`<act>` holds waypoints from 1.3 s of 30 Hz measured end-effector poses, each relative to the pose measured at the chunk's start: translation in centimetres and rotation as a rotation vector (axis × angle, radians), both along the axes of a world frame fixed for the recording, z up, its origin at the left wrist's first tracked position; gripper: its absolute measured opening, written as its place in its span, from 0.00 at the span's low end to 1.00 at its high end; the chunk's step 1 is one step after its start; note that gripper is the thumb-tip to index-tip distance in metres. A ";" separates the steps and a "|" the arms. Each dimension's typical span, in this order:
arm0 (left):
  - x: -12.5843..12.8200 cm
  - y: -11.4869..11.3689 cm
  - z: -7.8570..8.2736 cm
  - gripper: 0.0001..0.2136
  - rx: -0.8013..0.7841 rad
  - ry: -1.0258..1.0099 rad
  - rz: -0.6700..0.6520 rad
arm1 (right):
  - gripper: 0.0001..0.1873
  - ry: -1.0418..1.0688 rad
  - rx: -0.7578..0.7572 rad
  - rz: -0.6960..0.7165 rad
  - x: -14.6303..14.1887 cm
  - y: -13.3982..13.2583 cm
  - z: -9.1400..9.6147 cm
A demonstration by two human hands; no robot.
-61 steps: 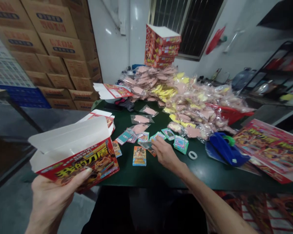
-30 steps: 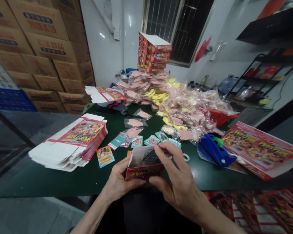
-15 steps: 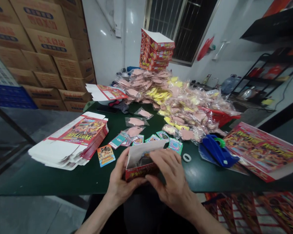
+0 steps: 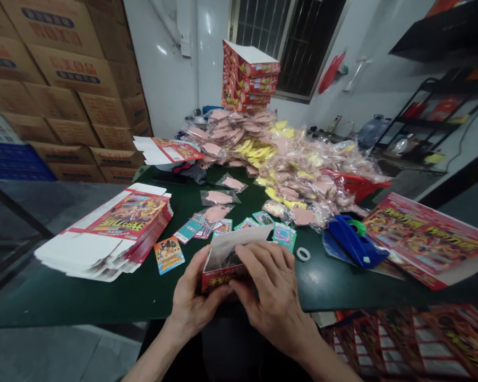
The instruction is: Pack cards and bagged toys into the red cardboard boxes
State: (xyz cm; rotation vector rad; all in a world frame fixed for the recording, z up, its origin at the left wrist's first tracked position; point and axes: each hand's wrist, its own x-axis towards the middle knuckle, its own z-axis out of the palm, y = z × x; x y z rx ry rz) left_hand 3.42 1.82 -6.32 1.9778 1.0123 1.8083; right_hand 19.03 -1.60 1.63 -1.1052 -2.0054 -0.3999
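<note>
A small red printed carton (image 4: 219, 277) with its white flap raised stands at the near edge of the dark green table (image 4: 143, 289). My left hand (image 4: 191, 302) grips its left side. My right hand (image 4: 271, 289) curls over its right side and open top, fingers pressing on the box. Just beyond the carton lie several loose colourful cards (image 4: 169, 254) and sealed pink packets (image 4: 219, 197).
A stack of flat red cartons (image 4: 111, 233) lies at the left. A blue tape dispenser (image 4: 352, 241), a tape ring (image 4: 303, 254) and more flat cartons (image 4: 426, 239) sit at the right. A big heap of pink and yellow packets (image 4: 290, 159) fills the back, below stacked red boxes (image 4: 249, 77).
My left hand brought the opened carton from the left down to the table edge. My right hand left the cards and closed over the carton's top.
</note>
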 end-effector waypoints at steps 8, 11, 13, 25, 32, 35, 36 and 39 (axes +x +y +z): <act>-0.3 -0.1 -0.1 0.27 0.029 0.008 -0.005 | 0.19 -0.026 -0.033 -0.006 0.0 0.3 -0.5; -0.8 -0.1 -0.2 0.26 -0.028 -0.010 -0.054 | 0.19 -0.049 -0.044 0.006 -0.3 0.3 -0.1; -1.0 -0.2 0.0 0.27 -0.063 -0.020 -0.095 | 0.20 -0.056 -0.042 0.023 -0.5 0.2 0.2; -1.4 0.6 2.1 0.17 0.042 -0.042 -0.042 | 0.21 0.744 -0.032 0.029 1.5 1.2 -3.6; -1.7 1.8 1.7 0.19 0.126 0.023 0.048 | 0.21 0.742 -0.183 0.156 0.3 1.7 -5.8; -2.1 1.5 1.8 0.13 0.146 0.023 0.082 | 0.21 0.624 -0.152 0.169 0.6 1.5 -5.6; -2.3 1.3 2.0 0.11 0.141 0.022 0.076 | 0.20 0.597 -0.127 0.185 0.8 1.4 -5.4; -2.5 0.9 2.9 0.11 0.066 0.020 0.017 | 0.14 0.555 -0.047 0.245 1.3 1.0 -4.5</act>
